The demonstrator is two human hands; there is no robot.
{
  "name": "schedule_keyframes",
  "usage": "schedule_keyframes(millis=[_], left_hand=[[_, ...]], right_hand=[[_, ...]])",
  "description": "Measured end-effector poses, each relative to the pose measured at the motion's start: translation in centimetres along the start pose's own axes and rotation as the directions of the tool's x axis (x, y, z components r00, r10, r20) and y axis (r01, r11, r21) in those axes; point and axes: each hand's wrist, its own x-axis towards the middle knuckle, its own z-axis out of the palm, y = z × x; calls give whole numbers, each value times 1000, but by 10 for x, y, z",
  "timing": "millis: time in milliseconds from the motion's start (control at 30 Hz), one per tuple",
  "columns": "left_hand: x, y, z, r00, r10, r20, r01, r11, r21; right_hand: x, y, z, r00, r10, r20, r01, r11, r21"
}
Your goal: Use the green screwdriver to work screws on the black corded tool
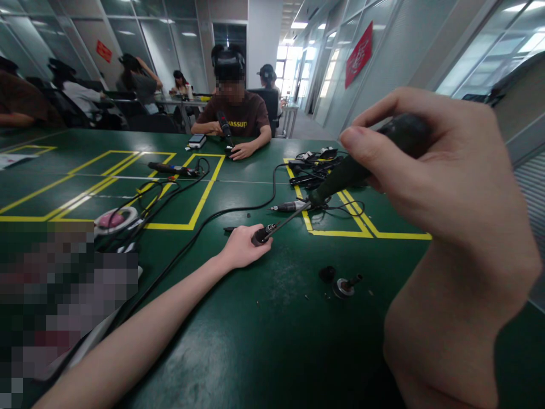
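Note:
My right hand (443, 176), large at the right, is closed round the dark handle of a screwdriver (347, 173). Its thin shaft slants down to the left, and the tip meets or nearly meets a small dark cylindrical part (260, 236). That part is held in the closed fingers of my left hand (244, 247), low over the green table (289, 341). To the right of my left hand lie a round metal piece with a short stem (344, 287) and a black cap (327, 274). A few tiny screws (306, 297) are scattered near them.
Black cables and adapters (317, 165) are heaped beyond the screwdriver, beside a pen-like tool (283, 207). A black cord (217, 213) crosses the table. At left are a tape roll (116, 219) and another tool (170, 168). A person (232, 108) sits opposite.

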Motion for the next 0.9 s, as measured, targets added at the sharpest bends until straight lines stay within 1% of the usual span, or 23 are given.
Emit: schedule_keyframes(millis=[100,267,567,667,767,900], left_hand=[[0,-1,1,1000,2,-11,-2,1000,-3],[-1,-1,1,1000,6,-7,-6,1000,3],[0,-1,1,1000,1,-3,-1,1000,3],[0,0,1,1000,-3,-6,3,1000,-3],[-1,1,0,1000,2,-8,-2,1000,-6],[-1,0,1,1000,5,-11,-5,1000,-2]], right_hand=[[-1,0,0,1000,-22,20,22,1000,10],[0,3,2,1000,-15,-14,15,1000,-28],[-3,7,-1,997,-70,21,71,995,-71],[-1,8,1,996,-86,-5,85,993,-84],[0,8,2,997,-73,-14,72,993,-95],[-2,6,0,998,-67,15,67,995,-73]])
